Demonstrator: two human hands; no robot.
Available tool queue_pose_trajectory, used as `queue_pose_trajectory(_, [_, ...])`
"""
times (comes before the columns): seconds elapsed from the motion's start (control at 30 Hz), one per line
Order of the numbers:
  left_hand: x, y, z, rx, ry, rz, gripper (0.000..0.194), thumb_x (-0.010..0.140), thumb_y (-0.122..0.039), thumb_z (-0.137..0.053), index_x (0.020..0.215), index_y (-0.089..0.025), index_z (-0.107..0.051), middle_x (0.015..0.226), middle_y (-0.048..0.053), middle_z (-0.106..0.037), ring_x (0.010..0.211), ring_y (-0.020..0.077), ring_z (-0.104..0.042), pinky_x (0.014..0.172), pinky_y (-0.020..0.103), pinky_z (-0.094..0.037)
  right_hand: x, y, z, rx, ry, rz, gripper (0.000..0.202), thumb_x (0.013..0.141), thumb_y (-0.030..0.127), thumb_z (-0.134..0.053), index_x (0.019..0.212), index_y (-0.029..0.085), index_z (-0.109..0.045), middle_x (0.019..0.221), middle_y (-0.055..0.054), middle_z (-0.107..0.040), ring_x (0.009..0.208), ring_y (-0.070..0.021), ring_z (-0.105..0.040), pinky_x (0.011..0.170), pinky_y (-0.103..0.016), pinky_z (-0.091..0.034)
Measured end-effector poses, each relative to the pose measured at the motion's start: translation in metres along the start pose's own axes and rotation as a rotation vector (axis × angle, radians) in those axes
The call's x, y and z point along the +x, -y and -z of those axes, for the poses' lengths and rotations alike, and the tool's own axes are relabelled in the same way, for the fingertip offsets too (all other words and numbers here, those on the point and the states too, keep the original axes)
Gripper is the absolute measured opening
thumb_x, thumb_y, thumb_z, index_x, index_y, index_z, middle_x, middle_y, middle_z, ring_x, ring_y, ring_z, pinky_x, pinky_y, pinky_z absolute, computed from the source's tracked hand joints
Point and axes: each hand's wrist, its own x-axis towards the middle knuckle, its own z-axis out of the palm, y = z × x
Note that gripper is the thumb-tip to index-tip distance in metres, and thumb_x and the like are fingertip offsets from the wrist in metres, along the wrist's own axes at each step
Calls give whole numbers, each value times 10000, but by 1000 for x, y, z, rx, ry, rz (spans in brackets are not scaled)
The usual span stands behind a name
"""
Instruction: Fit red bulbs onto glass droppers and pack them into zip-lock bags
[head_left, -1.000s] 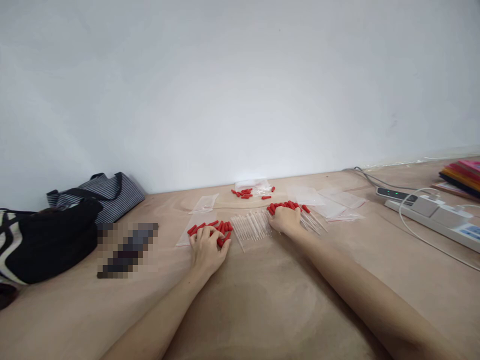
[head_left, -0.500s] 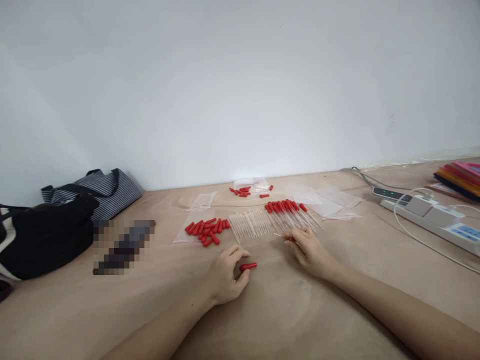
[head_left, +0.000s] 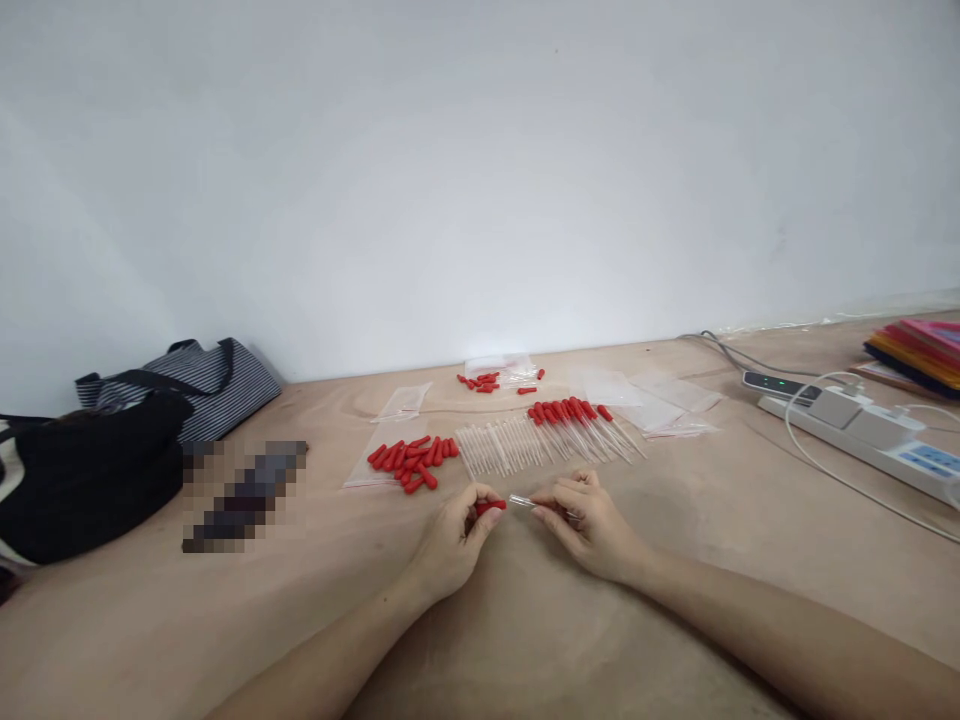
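Note:
My left hand (head_left: pixel 454 535) pinches a red rubber bulb (head_left: pixel 491 507), its narrow end pointing right. Facing it, my right hand (head_left: pixel 589 525) grips a clear glass tube (head_left: pixel 522 501), whose end is a small distance from the bulb. Beyond my hands lies a row of bare clear tubes (head_left: pixel 499 448). To the right of that row, several tubes have red bulbs (head_left: pixel 574 411) on their far ends. A pile of loose red bulbs (head_left: pixel 414 462) rests on a plastic bag, behind my left hand.
More red bulbs (head_left: pixel 487 381) lie near the wall beside a clear bag (head_left: pixel 517 368). Flat plastic bags (head_left: pixel 660 405) are at the back right. A power strip (head_left: pixel 900 450) with cables stands right, coloured folders (head_left: pixel 919 355) behind it. Bags (head_left: pixel 97 480) sit left, near a blurred item (head_left: pixel 247 497).
My left hand has closed on the bulb and raised it slightly. My right hand has drawn nearer, bringing the tube towards the bulb.

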Motion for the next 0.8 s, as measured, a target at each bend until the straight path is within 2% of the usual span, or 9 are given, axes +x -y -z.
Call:
queue_pose_trajectory(0.2, [0,-2,-1,-103,4,12,148,816,-278,-445,854,-165,-532,740,13,-578,675,142,-522,617,246,-404,0,3,-3,5,38,22,183,853,244,-430,829,187,-602,628,8,-588,559,-90,-483,693,-295,-274])
queue_pose_trajectory(0.43, [-2,2,-2,18,22,-7,163,803,-281,-468,818,-171,-588,712,10,-579,668,145,-522,612,248,-400,-1,-1,-3,-25,76,101,187,846,215,-422,833,179,-605,626,4,-562,579,-95,-460,666,-283,-241])
queue_pose_trajectory(0.7, [-5,0,-4,191,-17,-74,128,790,-262,-491,773,-184,-590,691,8,-580,680,158,-519,654,284,-399,1,-1,-2,-330,-6,349,263,797,78,-352,743,149,-600,599,-5,-516,542,-97,-381,615,-287,-183])
queue_pose_trajectory(0.8, [-6,-2,-4,237,-44,-133,124,795,-255,-489,753,-185,-582,672,7,-578,669,158,-514,666,296,-394,1,-1,-2,-367,-2,361,247,779,76,-363,748,147,-598,601,-4,-520,535,-97,-368,610,-289,-174])
